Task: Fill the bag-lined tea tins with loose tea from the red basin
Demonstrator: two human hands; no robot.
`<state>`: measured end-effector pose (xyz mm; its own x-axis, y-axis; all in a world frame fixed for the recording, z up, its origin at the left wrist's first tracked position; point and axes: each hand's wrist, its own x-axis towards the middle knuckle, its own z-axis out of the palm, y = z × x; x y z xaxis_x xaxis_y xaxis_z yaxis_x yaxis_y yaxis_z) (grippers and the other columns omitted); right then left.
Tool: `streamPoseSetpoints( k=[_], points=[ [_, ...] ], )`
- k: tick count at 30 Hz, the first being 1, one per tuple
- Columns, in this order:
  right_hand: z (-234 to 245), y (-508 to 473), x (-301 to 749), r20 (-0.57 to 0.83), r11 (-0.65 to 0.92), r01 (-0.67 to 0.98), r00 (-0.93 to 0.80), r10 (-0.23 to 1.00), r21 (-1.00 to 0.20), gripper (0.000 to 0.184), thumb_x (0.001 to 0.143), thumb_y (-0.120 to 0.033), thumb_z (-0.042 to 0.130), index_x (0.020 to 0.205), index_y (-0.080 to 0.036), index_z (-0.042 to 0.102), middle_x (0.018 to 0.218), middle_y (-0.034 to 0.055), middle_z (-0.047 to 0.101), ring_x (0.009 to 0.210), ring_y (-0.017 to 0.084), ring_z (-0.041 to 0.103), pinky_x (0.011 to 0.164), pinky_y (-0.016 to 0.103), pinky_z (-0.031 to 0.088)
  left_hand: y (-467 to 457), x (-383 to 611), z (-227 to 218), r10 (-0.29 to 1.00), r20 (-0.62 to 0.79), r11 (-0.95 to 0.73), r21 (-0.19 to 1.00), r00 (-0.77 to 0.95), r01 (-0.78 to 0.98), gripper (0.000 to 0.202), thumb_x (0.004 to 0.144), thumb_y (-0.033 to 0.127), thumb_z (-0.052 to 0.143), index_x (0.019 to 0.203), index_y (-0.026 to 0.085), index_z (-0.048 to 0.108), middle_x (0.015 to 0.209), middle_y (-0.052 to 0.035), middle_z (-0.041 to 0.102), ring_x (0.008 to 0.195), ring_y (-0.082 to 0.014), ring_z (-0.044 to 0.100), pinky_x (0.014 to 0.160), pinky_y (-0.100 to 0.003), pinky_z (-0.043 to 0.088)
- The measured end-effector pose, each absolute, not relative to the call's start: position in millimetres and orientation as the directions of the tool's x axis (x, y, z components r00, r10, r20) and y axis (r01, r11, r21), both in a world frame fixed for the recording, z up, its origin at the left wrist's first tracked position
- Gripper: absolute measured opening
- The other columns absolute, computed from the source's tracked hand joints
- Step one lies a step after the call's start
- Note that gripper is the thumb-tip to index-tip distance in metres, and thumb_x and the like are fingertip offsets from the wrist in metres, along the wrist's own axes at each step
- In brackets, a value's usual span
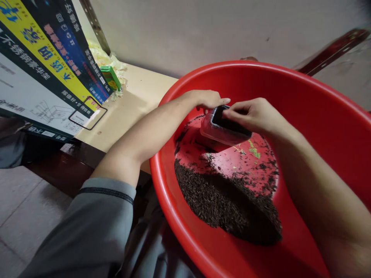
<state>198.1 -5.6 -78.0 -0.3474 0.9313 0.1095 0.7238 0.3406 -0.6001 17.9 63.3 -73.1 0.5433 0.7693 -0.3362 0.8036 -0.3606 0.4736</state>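
Note:
A small clear plastic container (223, 141) is held tilted over the inside of a large red basin (162, 173). Dark, crumbly loose material fills much of it. My left hand (207, 99) grips the container's far left side, its thumb along the rim. Over the container's opening, my right hand (255, 112) has its fingers curled together, the tips at the dark contents by the rim. Whether they pinch anything is hidden. Below lies a heap of dark brown shredded material (208, 197) on the basin's bottom, with crumbs and a few yellow-green bits scattered behind it.
A tall printed carton (49, 69) leans at the left on a pale board (139, 88). A black rubber-band-like loop (106, 112) and a green packet (110, 77) are by it. Metal uprights stand against the wall behind. Tiled floor shows at lower left.

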Motion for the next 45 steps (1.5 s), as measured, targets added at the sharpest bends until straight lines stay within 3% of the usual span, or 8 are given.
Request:
streamPoseSetpoints(
  k=[3,6,11,15,19,25,31,45],
  points=[
    [-79,-7,202,0.098,0.519,0.787,-0.518,0.850,-0.334,0.014,0.080,-0.010,0.068,0.082,-0.018,0.079,0.079,0.0041,0.075,0.069,0.013,0.061,0.074,0.032,0.046,60,19,-70,0.775,-0.340,-0.360,0.454,0.532,0.815,0.063,0.096,0.063,0.034,0.111,0.016,0.074,0.093,-0.0123,0.073,0.093,-0.0271,0.065,0.082,-0.035,0.045],
    [-80,-17,193,0.252,0.481,0.868,-0.441,0.861,-0.125,0.013,0.087,-0.023,0.068,0.088,-0.016,0.079,0.081,0.0095,0.075,0.070,0.016,0.060,0.071,0.035,0.046,60,19,-70,0.767,-0.346,-0.378,0.437,0.541,0.816,0.066,0.099,0.063,0.031,0.112,0.014,0.073,0.094,-0.0126,0.072,0.094,-0.0274,0.065,0.083,-0.036,0.044],
    [-83,-62,175,0.442,0.484,0.874,-0.417,0.794,-0.044,0.032,0.100,-0.037,0.055,0.117,-0.017,0.072,0.115,0.0160,0.073,0.104,0.028,0.063,0.086,0.046,0.048,64,21,-76,0.726,-0.307,-0.464,0.440,0.615,0.769,0.081,0.099,0.069,0.020,0.108,0.008,0.072,0.101,-0.0181,0.071,0.087,-0.0271,0.062,0.078,-0.038,0.042],
    [-120,-107,171,0.300,0.768,0.592,-0.707,0.641,-0.246,0.026,0.099,-0.039,0.053,0.113,-0.027,0.071,0.123,0.0101,0.069,0.115,0.029,0.060,0.098,0.053,0.045,66,21,-79,0.729,-0.294,-0.459,0.459,0.618,0.760,0.088,0.095,0.077,0.017,0.101,0.008,0.072,0.106,-0.0219,0.071,0.077,-0.0239,0.058,0.072,-0.039,0.041],
    [-182,-152,159,-0.055,0.532,0.581,-0.706,0.707,-0.616,0.040,0.100,-0.048,0.048,0.125,-0.022,0.064,0.122,0.0161,0.063,0.111,0.031,0.060,0.101,0.054,0.049,68,20,-80,0.732,-0.291,-0.458,0.459,0.616,0.761,0.088,0.092,0.081,0.015,0.095,0.013,0.071,0.101,-0.0184,0.072,0.077,-0.0218,0.056,0.075,-0.038,0.042],
    [-215,-185,125,-0.256,0.266,0.686,-0.558,0.789,-0.678,0.063,0.104,-0.055,0.027,0.136,-0.009,0.055,0.124,0.0212,0.058,0.120,0.031,0.058,0.110,0.049,0.046,65,21,-78,0.723,-0.301,-0.461,0.461,0.622,0.758,0.074,0.095,0.074,0.021,0.084,0.014,0.063,0.101,-0.0185,0.069,0.072,-0.0200,0.056,0.070,-0.037,0.042],
    [-207,-183,107,-0.372,0.211,0.723,-0.555,0.744,-0.657,0.039,0.105,-0.043,0.036,0.114,-0.012,0.059,0.110,0.0196,0.068,0.099,0.027,0.067,0.090,0.039,0.051,64,22,-77,0.728,-0.304,-0.449,0.465,0.614,0.763,0.062,0.097,0.068,0.024,0.074,0.017,0.052,0.100,-0.0185,0.068,0.073,-0.0199,0.055,0.072,-0.038,0.042],
    [-216,-147,103,-0.330,0.033,0.504,-0.612,0.719,-0.863,0.031,0.097,-0.041,0.047,0.074,-0.020,0.053,0.063,-0.0012,0.054,0.057,0.011,0.047,0.058,0.026,0.036,66,21,-76,0.736,-0.322,-0.441,0.439,0.595,0.783,0.080,0.097,0.073,0.020,0.098,0.010,0.069,0.102,-0.0179,0.069,0.078,-0.0217,0.059,0.078,-0.036,0.043]
  ],
)
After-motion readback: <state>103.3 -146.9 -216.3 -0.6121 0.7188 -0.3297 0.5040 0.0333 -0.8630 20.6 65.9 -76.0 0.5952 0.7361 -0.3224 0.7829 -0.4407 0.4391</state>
